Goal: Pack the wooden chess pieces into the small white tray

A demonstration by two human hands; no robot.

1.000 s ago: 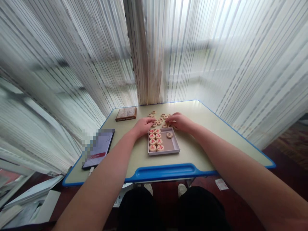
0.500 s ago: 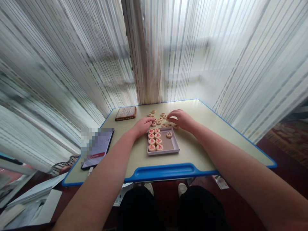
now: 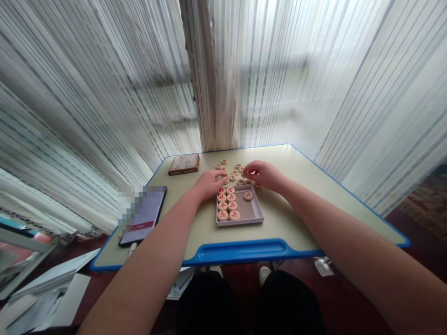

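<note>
A sheer, striped curtain (image 3: 139, 70) in tall, loose folds spans the far side from ten to two o'clock, with the tray as the dial's centre and twelve away from the body. Below it lies a smooth, pale table (image 3: 296, 160), its rounded edge and shallow pen trough (image 3: 240, 250), at six o'clock, in glossy blue. A flat, slim tablet (image 3: 146, 214) with a dark rim rests at nine o'clock. The tray (image 3: 247, 211) is shallow and square-cornered, with thin pale walls. A brown box (image 3: 184, 164), low and oblong with a printed lid, sits between ten and eleven.

The left hand (image 3: 209, 182) is at eleven o'clock, palm down, its fingers together over a piece; whether they grip it cannot be told. The right hand (image 3: 261, 173), at one o'clock, arches with thumb and fingertips curled around a small piece (image 3: 245, 173); whether they are clamped on it is too small to tell.

Smallest are the thick, round, wood-toned pieces. Eight red-marked pieces (image 3: 232, 205) fill two columns along the tray's nine o'clock side; one dark-marked piece (image 3: 247, 196) lies inside toward one. Loose pieces (image 3: 233, 177) scatter on the table at twelve, between the hands and beyond.
</note>
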